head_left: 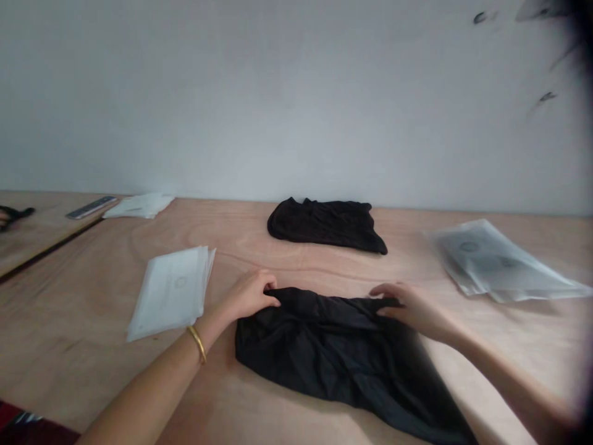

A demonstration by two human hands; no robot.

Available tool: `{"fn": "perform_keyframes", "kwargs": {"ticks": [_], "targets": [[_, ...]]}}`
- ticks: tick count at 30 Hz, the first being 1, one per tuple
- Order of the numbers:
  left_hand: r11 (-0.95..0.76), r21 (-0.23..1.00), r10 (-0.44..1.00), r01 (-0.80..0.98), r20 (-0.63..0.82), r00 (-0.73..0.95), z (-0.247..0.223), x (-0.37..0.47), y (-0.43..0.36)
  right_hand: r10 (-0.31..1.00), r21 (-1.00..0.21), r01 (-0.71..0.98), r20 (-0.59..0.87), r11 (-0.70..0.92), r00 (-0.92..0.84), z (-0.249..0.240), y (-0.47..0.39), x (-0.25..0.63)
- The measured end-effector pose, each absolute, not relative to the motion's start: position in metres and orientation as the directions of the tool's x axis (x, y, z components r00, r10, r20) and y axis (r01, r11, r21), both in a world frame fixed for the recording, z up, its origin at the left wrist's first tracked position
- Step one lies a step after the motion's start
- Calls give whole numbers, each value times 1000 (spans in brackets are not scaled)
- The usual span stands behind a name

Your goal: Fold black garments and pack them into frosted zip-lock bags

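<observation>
A piece of black cloth [343, 358], perhaps a garment, lies wrinkled on the wooden table before me, its lower right part running out of the bottom of the view. My left hand [254, 293] pinches its upper left corner between thumb and fingers; a gold bangle circles that wrist. At the upper right corner, my right hand [398, 303] grips the same top edge. Between the two hands the edge runs nearly straight. Farther back lies a second black cloth [327, 225], folded flat and touched by neither hand.
Frosted bags [171, 287] are stacked left of my left hand. Clear bags with dark contents [500, 259] lie at the right. White sheets or bags [139, 205] and a dark flat strip [91, 207] sit at the back left, by a table seam. A pale wall [296, 99] stands behind.
</observation>
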State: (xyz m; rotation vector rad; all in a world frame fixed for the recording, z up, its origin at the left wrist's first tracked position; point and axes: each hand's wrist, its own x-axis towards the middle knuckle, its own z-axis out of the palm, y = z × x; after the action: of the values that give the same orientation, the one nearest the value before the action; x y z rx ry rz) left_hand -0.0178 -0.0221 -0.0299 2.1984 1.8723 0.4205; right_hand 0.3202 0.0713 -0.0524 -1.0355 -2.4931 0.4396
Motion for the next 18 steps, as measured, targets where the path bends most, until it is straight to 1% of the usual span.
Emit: {"fn": "perform_keyframes", "kwargs": {"ticks": [2, 4, 6, 8, 9, 11, 13, 15, 17, 18], "targets": [[-187, 338, 982, 922, 96, 164, -28, -13, -26, 722, -433, 593, 249, 679, -646, -49, 66, 321], [-215, 318, 975, 923, 122, 185, -29, -9, -47, 714, -433, 583, 260, 688, -650, -53, 48, 334], [-297, 282, 953, 912, 143, 266, -34, -9, -77, 679, -409, 558, 269, 722, -683, -68, 21, 354], [-409, 241, 910, 880, 173, 376, -43, -12, -106, 616, -339, 525, 281, 781, -736, -88, -4, 375], [-452, 217, 889, 865, 192, 417, -47, -14, -117, 596, -290, 524, 314, 801, -739, -98, -12, 383], [-472, 172, 873, 865, 231, 430, -55, -18, -127, 558, -185, 529, 371, 828, -743, -111, -14, 395], [-461, 116, 865, 880, 278, 417, -62, -18, -124, 575, -104, 584, 382, 805, -724, -111, -2, 396], [-471, 65, 846, 880, 316, 430, -65, -15, -114, 631, -59, 666, 392, 744, -670, -97, 11, 383], [-486, 19, 822, 874, 349, 450, -66, -11, -105, 664, -80, 706, 429, 703, -612, -80, 12, 355], [-485, 2, 809, 874, 379, 449, -64, -9, -101, 657, -115, 686, 439, 718, -613, -74, 5, 337]]}}
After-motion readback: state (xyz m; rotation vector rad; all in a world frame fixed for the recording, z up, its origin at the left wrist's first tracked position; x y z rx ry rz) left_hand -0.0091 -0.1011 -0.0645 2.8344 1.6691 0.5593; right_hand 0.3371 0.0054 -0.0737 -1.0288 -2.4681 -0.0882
